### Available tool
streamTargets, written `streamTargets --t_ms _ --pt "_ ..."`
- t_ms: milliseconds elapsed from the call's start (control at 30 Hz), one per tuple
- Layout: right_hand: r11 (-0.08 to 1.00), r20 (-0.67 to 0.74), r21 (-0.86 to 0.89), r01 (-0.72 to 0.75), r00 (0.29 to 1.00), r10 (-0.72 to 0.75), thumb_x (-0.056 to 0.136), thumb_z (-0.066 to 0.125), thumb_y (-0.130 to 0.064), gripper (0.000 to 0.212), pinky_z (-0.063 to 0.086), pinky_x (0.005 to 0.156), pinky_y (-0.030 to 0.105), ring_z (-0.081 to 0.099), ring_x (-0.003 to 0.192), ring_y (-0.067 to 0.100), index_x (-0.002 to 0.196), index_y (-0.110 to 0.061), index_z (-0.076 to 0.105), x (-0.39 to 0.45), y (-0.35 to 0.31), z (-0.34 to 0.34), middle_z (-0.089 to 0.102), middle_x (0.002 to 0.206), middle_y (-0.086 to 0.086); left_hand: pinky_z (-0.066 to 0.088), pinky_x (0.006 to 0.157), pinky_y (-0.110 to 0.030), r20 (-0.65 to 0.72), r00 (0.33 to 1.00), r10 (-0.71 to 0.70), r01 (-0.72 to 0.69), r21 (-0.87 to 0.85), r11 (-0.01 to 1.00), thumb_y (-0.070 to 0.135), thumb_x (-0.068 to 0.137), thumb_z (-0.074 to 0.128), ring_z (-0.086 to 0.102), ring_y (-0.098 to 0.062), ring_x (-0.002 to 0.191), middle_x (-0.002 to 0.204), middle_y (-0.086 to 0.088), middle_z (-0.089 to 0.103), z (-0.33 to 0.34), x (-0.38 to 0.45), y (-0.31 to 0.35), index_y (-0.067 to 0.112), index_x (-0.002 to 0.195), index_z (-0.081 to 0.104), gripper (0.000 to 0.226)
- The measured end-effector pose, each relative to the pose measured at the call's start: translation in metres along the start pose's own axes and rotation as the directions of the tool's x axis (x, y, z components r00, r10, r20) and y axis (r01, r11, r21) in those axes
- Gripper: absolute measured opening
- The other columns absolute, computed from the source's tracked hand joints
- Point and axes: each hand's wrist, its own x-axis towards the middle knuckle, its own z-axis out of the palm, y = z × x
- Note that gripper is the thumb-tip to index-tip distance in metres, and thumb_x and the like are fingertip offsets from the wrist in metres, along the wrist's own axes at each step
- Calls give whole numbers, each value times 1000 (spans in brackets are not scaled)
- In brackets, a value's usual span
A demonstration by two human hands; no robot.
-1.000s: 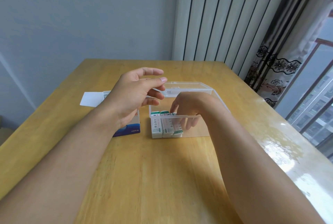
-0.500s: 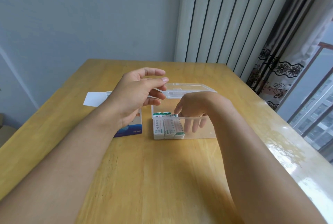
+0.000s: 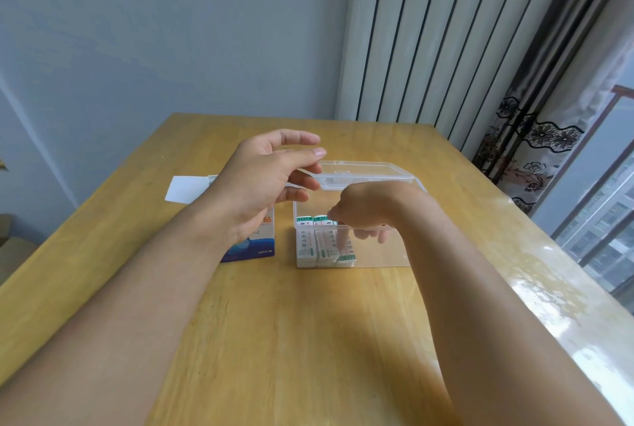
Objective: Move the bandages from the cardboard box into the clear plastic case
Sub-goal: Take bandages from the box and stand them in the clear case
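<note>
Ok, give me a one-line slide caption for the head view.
Right hand reaches into the clear case beside stacked bandages; left hand hovers above the cardboard box.

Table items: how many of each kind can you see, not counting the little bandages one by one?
Clear plastic case, lid open: 1
Cardboard box: 1
Bandages in the case: 1 batch
White card: 1
Hands: 2, left hand, right hand
Total: 6
</note>
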Motion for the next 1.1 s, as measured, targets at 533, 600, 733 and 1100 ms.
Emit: streamTargets --t_ms 533,600,733,1100 --pt "976 30 159 -149 989 146 103 30 -25 56 58 80 34 63 67 21 88 -10 82 0 22 0 73 77 5 53 56 -22 -5 1000 8 -8 -6 1000 15 93 72 65 -13 65 77 0 68 -1 2 -1 16 109 72 17" --pt "969 95 184 -167 984 151 103 25 -32 61 57 90 41 68 77 24 99 -6 79 3 20 4 77 84 8 52 56 -22 -15 1000 13 -13 -7 1000 15 92 72 65 -13 64 78 0 68 -2 3 -1 16 110 72 17" --pt "964 105 226 -141 987 120 102 21 -38 60 56 92 45 71 83 27 117 -4 67 4 18 3 78 83 9 52 56 -22 -28 999 21 -21 -2 1000 16 92 72 66 -12 65 77 1 69 -5 5 -1 16 110 72 18" --pt "956 -82 260 -138 983 165 103 28 -38 59 52 83 35 68 76 18 89 -15 80 -7 24 -10 77 83 0 51 54 -20 -145 988 54 -69 -100 993 12 94 68 64 -10 61 72 3 68 -41 7 18 14 108 70 14"
